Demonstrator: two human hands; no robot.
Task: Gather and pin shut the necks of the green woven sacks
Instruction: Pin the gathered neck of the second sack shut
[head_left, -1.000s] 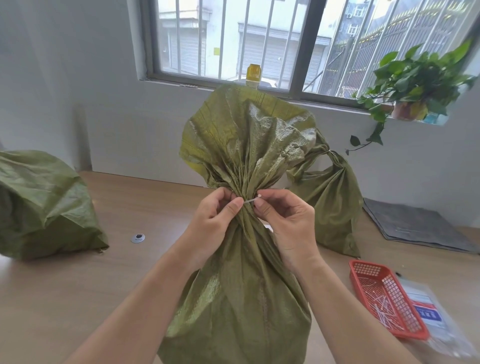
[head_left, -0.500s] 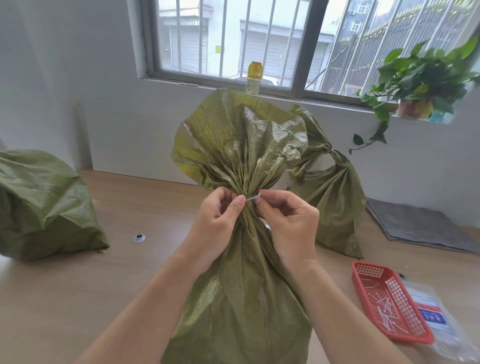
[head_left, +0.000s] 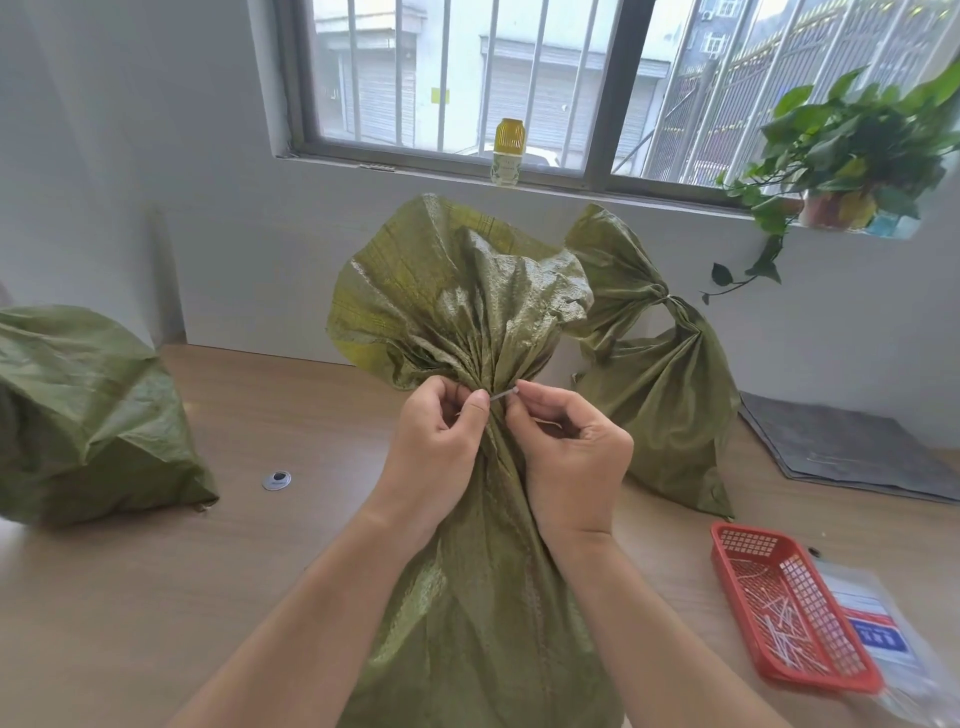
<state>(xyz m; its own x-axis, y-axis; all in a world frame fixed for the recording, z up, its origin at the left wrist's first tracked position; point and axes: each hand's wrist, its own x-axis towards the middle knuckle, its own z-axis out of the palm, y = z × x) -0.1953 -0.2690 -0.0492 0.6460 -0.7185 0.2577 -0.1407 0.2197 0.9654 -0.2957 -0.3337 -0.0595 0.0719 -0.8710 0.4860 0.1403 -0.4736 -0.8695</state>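
Left hand (head_left: 440, 441) clutches the sack neck (head_left: 500, 371), right hand (head_left: 571, 457) pinches the pin (head_left: 503, 396).

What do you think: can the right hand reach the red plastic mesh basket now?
Probably yes: the red plastic mesh basket lies outward of the right hand, nothing between. The hand must first release the thin pale pin.

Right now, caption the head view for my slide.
Left hand and right hand hold a pin at the neck of the front sack; closed sack behind, red basket right.

Plain workroom: wooden table (head_left: 156, 597), barred window (head_left: 467, 78), potted plant (head_left: 852, 150).
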